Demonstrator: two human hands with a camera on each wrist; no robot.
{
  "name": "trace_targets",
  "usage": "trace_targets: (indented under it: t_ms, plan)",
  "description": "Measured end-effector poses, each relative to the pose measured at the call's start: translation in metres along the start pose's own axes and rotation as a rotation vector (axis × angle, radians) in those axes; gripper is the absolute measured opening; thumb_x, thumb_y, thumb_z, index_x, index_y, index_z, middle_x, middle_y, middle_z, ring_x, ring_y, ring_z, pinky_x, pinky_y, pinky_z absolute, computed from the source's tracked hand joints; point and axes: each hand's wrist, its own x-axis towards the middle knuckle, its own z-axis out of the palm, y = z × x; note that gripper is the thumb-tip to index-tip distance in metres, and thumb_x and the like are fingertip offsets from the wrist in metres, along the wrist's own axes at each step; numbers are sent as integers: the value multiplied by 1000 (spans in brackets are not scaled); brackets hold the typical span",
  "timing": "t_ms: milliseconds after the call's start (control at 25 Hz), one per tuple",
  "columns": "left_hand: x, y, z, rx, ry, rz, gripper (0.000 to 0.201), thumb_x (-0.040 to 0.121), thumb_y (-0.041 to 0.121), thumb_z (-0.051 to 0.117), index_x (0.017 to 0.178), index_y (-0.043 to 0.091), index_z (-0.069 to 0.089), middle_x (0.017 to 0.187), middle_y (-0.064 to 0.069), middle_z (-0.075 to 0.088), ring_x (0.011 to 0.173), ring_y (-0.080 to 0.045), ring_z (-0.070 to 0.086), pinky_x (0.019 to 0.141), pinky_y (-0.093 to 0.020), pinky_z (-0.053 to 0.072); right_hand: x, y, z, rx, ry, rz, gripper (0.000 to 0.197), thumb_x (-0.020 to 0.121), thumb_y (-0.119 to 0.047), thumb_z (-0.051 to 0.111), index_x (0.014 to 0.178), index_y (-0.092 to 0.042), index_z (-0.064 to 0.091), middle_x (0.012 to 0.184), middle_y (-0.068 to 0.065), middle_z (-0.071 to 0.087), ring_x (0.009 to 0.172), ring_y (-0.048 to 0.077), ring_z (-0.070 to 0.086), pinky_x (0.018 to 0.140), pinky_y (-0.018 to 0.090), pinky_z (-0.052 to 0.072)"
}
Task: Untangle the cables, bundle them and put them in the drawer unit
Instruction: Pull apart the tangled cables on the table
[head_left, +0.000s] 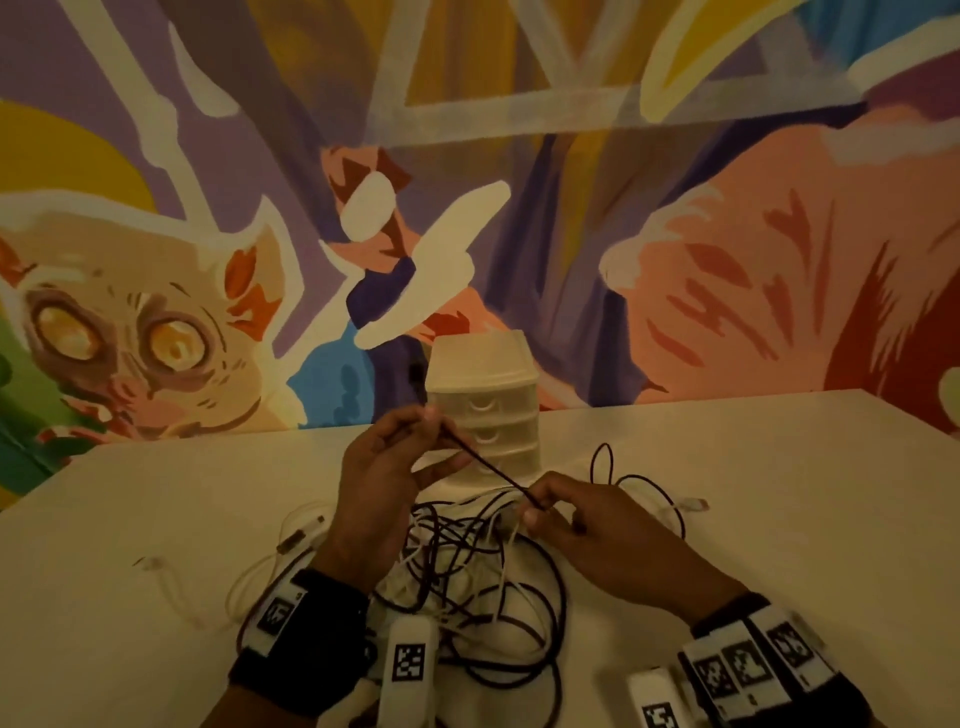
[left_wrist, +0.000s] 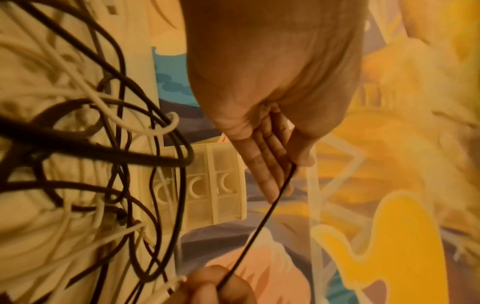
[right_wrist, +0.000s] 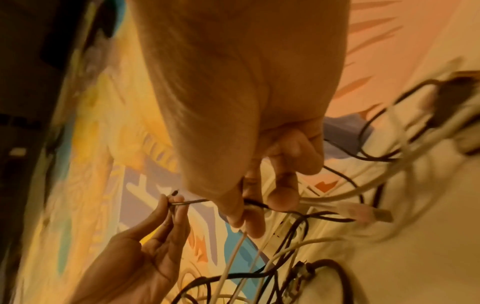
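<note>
1. A person's left hand (head_left: 384, 470) is raised over the white tabletop (head_left: 779, 519) and pinches one end of a thin dark cable (head_left: 488, 470) between thumb and fingers (left_wrist: 265, 170); in the left wrist view the remaining fingers lie straight and pressed side by side.
2. The right hand (head_left: 587, 525) sits lower and nearer the camera, thumb and forefinger pinching the same dark cable further along, so a taut straight length runs diagonally between the two hands.
3. In the right wrist view the right hand's fingers (right_wrist: 283, 185) are curled, and pale cable strands pass just beneath them; whether they also hold one of those strands cannot be told.
4. Below and between the hands, a tangled heap of cables (head_left: 467, 571), dark and white strands looped over one another, lies on the tabletop in front of the person.
5. A white cable with a plug end (head_left: 693, 503) trails out to the right of the heap; more white strands (head_left: 291, 540) spread to its left.
6. The small white drawer unit (head_left: 480, 405), with three drawers stacked one above another and all pushed in, stands upright on the tabletop just behind the heap, partly hidden by the left hand.
7. A brightly painted mural (head_left: 156, 312) fills the wall behind the tabletop.
8. Both wrists carry dark bands with black-and-white square markers (head_left: 737, 667).
</note>
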Motion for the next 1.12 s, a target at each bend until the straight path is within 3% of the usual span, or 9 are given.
trace_targets:
  t_ms: [160, 240, 360, 520, 600, 680, 760, 1040, 1120]
  plan:
    - [20, 25, -50, -350, 82, 76, 16, 108, 11, 51, 94, 14, 59, 84, -1, 60, 71, -14, 60, 75, -31, 60, 11, -6, 7, -102, -74, 35, 14, 107, -52, 53, 106, -42, 62, 106, -21, 70, 80, -6, 62, 71, 18, 45]
    - [25, 27, -72, -418, 86, 33, 22, 109, 9, 44, 90, 15, 54, 78, 0, 50, 61, -12, 46, 61, -26, 49, 15, -13, -3, -59, 112, 30, 7, 104, -44, 63, 102, -42, 69, 101, -21, 74, 71, 0, 63, 68, 20, 46]
    - [14, 7, -80, -253, -12, -165, 11, 99, 15, 55, 89, 11, 55, 75, -2, 37, 53, -9, 34, 50, -22, 34, 17, -25, -16, 124, 443, -2, 8, 97, -30, 76, 96, -37, 79, 88, -12, 79, 79, 8, 69, 67, 20, 50]
    - [-9, 1, -61, 57, -316, -364, 33, 93, 30, 78, 108, 3, 68, 73, 2, 43, 55, -8, 31, 52, -21, 27, 6, -33, 3, 237, 240, -1, 8, 95, -29, 77, 96, -36, 82, 89, -7, 79, 87, 13, 72, 74, 28, 54]
    - [-21, 2, -46, 311, -400, -296, 37, 92, 45, 81, 112, 13, 77, 77, 7, 60, 58, -8, 47, 56, -20, 41, 3, -26, 10, 304, 212, 7, 7, 94, -26, 79, 99, -30, 82, 87, -2, 80, 85, 17, 74, 78, 29, 57]
    - [-31, -1, -28, 541, -430, -171, 26, 90, 46, 83, 108, 27, 82, 93, 1, 78, 82, -16, 73, 79, -31, 60, 3, -24, 13, 423, 240, 16, 7, 92, -21, 81, 99, -20, 79, 87, 3, 81, 86, 19, 76, 81, 26, 60]
    - [-38, -6, -16, 664, -456, -115, 19, 85, 45, 88, 97, 30, 84, 96, 1, 81, 96, -18, 75, 92, -37, 58, 7, -27, 16, 505, 277, 21, 14, 91, -19, 81, 100, -13, 73, 88, 5, 81, 86, 18, 76, 77, 22, 58]
    - [-28, 10, -28, 499, -219, 124, 7, 88, 23, 80, 88, 16, 83, 89, 2, 81, 91, -8, 76, 85, -18, 55, 6, -19, 5, 248, 97, 25, 19, 96, -37, 78, 107, -32, 64, 104, -11, 78, 75, 22, 59, 75, 31, 50]
    - [-28, 14, -29, 412, -164, 167, 11, 94, 12, 73, 87, 13, 80, 90, 0, 81, 85, -6, 74, 79, -14, 53, 12, -26, 7, 152, 66, -42, 15, 100, -39, 71, 109, -33, 61, 105, -15, 75, 71, 10, 58, 74, 27, 50]
